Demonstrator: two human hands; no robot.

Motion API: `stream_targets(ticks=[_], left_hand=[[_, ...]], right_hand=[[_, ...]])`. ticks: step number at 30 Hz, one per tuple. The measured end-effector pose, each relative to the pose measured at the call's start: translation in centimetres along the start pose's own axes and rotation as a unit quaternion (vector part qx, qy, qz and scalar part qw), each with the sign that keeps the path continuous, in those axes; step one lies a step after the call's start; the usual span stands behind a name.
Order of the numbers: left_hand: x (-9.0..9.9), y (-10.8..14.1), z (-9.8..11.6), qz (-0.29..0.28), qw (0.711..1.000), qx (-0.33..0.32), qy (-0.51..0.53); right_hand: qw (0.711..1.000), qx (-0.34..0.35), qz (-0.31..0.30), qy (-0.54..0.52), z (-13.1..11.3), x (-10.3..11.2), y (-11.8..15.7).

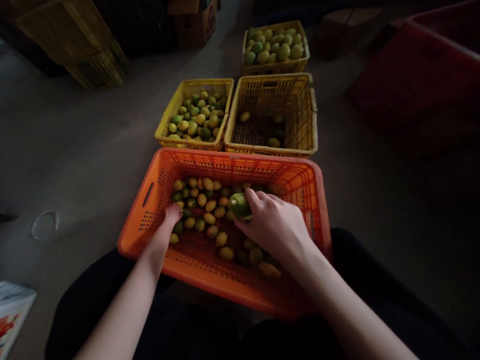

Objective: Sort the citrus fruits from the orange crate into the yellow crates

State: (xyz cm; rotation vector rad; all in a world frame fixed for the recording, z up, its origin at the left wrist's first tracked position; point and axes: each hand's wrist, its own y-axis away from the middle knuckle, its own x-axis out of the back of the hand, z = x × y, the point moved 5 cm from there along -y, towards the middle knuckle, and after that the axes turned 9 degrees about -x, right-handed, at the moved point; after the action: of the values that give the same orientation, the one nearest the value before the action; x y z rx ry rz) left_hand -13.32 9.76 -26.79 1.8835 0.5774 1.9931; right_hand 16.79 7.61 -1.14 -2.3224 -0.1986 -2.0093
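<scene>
An orange plastic crate stands between my knees, with yellow and green lemons scattered over its bottom. My right hand is closed around a large green lemon, held above the others with its pale stem end facing left. Inside the crate's left part, my left hand reaches down among the lemons. Its fingertips touch or lie close to a small yellow one; the fingers are mostly hidden, so its grip cannot be made out.
Beyond the orange crate stand a yellow crate of small lemons and another yellow crate with several at its bottom. Farther back is a third crate of larger green fruit. Stacked crates, a cardboard box and a red container stand around.
</scene>
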Motion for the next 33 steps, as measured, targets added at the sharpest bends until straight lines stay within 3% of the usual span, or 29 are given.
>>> stream_targets(ticks=[4,9,16,22,28,33], left_hand=[[-0.1,-4.1,1.0,0.018,0.999,-0.005,-0.039],[-0.3,-7.5,2.4,0.021,0.999,-0.012,-0.031],[0.4,-9.5,4.1,0.075,0.997,-0.021,-0.009],[1.1,-10.9,6.6,0.06,0.992,-0.107,0.022],[0.4,-12.8,8.8,0.064,0.997,-0.025,0.043],[0.9,-14.7,8.5,0.028,0.998,-0.013,0.055]], right_hand=[[1.0,-0.016,-0.007,0.012,0.7,-0.3,-0.5],[1.0,-0.013,-0.008,0.019,1.2,-1.0,-0.7],[1.0,-0.01,0.0,0.025,1.8,-1.6,-0.7],[1.0,-0.007,0.001,0.014,2.0,-1.5,-0.4],[1.0,-0.011,0.013,0.003,2.3,-1.6,-0.2],[0.999,-0.023,0.027,-0.001,3.2,-1.4,0.4]])
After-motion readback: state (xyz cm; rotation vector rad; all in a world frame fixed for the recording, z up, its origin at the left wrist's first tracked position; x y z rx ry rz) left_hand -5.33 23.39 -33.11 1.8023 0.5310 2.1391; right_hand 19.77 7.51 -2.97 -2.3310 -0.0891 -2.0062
